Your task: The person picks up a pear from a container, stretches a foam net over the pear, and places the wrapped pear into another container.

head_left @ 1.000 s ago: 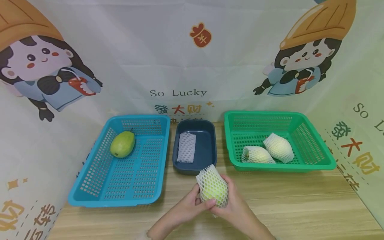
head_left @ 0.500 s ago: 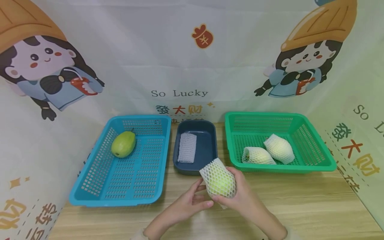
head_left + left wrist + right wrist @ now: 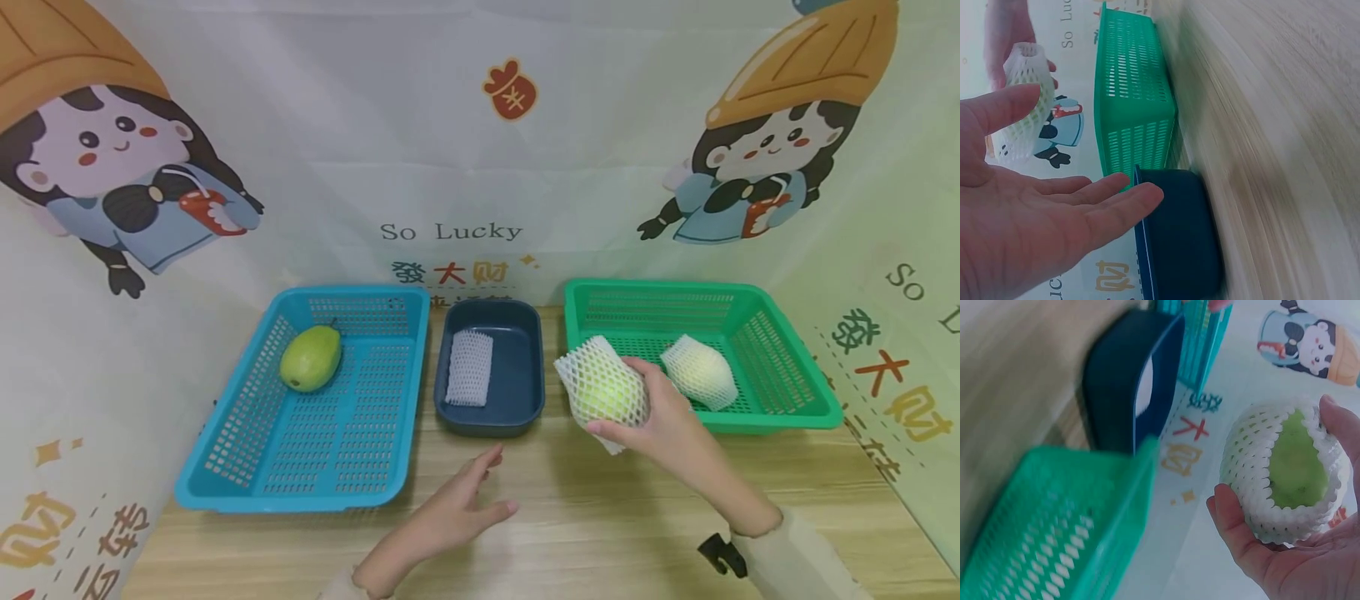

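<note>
My right hand (image 3: 671, 421) grips a green fruit in a white foam net (image 3: 606, 390), raised in front of the near left corner of the green basket (image 3: 795, 415). In the right wrist view, thumb and fingers curl round the netted fruit (image 3: 1297, 465), and bare green skin shows through the net's open end. Inside the green basket lies another netted fruit (image 3: 700, 372); the held fruit and hand cover the area to its left. My left hand (image 3: 453, 512) is held out with nothing in it, just in front of the dark blue tray (image 3: 516, 367). Its fingers are nearly straight in the left wrist view.
A flat white foam net (image 3: 470, 368) lies in the tray. On the left, the blue basket (image 3: 341, 498) holds one bare green fruit (image 3: 311, 358). A printed cloth (image 3: 450, 125) hangs behind and along the sides of the wooden table (image 3: 555, 542).
The netted fruit has left the two-handed hold. My right hand has carried it up and right, toward the green basket. My left hand has let go and stays near the table's middle.
</note>
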Motion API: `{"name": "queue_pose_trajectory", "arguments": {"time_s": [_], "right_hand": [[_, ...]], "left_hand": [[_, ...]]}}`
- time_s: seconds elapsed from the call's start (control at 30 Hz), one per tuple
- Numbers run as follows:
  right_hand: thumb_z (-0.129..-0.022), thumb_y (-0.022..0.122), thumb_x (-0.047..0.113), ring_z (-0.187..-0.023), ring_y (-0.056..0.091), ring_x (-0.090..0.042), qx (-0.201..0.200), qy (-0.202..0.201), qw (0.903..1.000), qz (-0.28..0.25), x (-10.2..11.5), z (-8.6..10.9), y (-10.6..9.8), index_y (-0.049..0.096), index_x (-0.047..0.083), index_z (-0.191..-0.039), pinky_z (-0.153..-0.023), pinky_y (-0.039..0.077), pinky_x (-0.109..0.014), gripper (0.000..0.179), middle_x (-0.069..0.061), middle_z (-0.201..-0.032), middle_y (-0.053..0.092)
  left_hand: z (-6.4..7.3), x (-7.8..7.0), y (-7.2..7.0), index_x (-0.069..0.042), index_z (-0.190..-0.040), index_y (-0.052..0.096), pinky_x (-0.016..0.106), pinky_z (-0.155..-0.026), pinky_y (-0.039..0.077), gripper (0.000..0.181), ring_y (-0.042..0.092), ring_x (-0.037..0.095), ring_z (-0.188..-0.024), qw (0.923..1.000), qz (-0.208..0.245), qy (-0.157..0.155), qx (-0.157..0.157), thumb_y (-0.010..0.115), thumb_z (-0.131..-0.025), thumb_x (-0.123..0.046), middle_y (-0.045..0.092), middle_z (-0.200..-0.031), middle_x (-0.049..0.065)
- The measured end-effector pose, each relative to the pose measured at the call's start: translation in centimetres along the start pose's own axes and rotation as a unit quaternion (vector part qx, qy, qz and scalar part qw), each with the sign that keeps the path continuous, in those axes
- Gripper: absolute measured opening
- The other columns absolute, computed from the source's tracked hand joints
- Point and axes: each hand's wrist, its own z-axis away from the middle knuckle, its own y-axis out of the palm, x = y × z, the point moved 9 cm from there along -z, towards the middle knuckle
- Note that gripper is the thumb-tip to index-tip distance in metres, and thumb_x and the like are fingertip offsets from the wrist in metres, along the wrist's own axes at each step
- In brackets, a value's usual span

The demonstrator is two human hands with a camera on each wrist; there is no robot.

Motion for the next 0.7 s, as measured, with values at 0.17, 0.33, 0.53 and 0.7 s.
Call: {"name": "queue_pose_trajectory", "arguments": {"time_s": [0.17, 0.33, 0.53, 0.7], "right_hand": [[-0.075, 0.076, 0.041, -0.106, 0.052, -0.037, 0.015, 0.001, 0.9995, 0.028, -0.5, -1.3, -2.4, 0.027, -0.006, -0.138, -0.081, 0.049, -0.048, 0.093, -0.027, -0.128, 0.046], [-0.077, 0.073, 0.042, -0.104, 0.053, -0.037, 0.038, 0.003, 0.9983, 0.044, -1.1, -2.7, -4.3, 0.023, -0.005, -0.141, -0.075, 0.051, -0.044, 0.094, -0.028, -0.129, 0.043], [-0.078, 0.071, 0.044, -0.101, 0.054, -0.036, 0.072, 0.021, 0.9952, 0.062, -2.5, -4.4, -5.8, 0.021, -0.005, -0.142, -0.072, 0.051, -0.039, 0.094, -0.028, -0.129, 0.042], [-0.079, 0.070, 0.045, -0.104, 0.053, -0.039, 0.091, 0.033, 0.9919, 0.082, -3.7, -5.9, -6.4, 0.020, -0.005, -0.142, -0.076, 0.051, -0.045, 0.094, -0.029, -0.130, 0.041]], "left_hand": [[0.1, 0.2, -0.1, -0.002, -0.145, 0.026, 0.056, -0.105, 0.032, 0.073, 0.037, 0.040, -0.130, 0.9992, -0.039, 0.004, -0.004, 0.055, -0.091, -0.041, 0.034, -0.145, 0.021], [0.0, 0.2, -0.3, -0.003, -0.145, 0.026, 0.056, -0.107, 0.030, 0.073, 0.034, 0.039, -0.133, 0.9979, -0.064, 0.008, -0.008, 0.054, -0.091, -0.044, 0.032, -0.146, 0.022], [-0.1, 0.0, -0.5, -0.005, -0.146, 0.024, 0.055, -0.109, 0.026, 0.071, 0.028, 0.038, -0.136, 0.9943, -0.105, 0.014, -0.015, 0.053, -0.092, -0.040, 0.029, -0.148, 0.020], [-0.2, -0.5, -1.1, -0.003, -0.145, 0.026, 0.055, -0.111, 0.023, 0.068, 0.024, 0.041, -0.137, 0.9876, -0.151, 0.024, -0.037, 0.053, -0.093, -0.035, 0.028, -0.149, 0.020]]}}
